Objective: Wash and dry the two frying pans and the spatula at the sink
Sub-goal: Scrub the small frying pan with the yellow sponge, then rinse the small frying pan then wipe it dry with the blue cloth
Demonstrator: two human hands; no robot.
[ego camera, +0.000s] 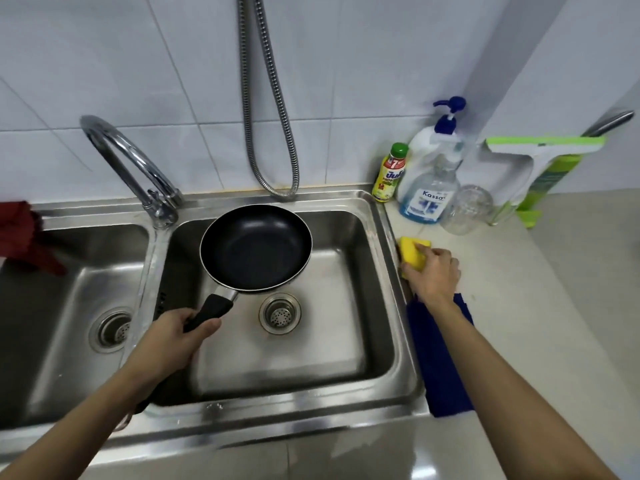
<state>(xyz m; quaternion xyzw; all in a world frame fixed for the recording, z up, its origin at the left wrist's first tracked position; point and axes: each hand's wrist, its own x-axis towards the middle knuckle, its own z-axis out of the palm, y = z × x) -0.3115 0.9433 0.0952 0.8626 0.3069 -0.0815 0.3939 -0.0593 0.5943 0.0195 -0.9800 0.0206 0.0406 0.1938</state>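
I am holding the pan (256, 247) by its handle with my left hand (176, 336), fingers and thumb wrapped around the black grip, so the pan is hanging in the air over the right basin of the sink (398, 358), above the drain (280, 313). My right hand (433, 275) is closing on the yellow sponge (415, 251), which is lying at the edge of the counter (519, 271), just beside the sink rim.

What could go wrong: I am carrying the pan at the far end of the handle with one hand only, so I think it could tip down and knock against the steel. The tap (128, 161) is not running, and if soap makes the grip slippery, the pan may slide out. The sponge is sitting very near the rim and could fall into the basin if I am taking it badly.

The pan is round and shallow, with a dark matte coating inside and a thin bright rim. The handle looks like hard plastic with a metal neck. The sink is brushed steel with rounded corners. The sponge looks soft. A blue cloth (446, 358) is lying under my right forearm, and bottles (426, 178) are standing in the corner.
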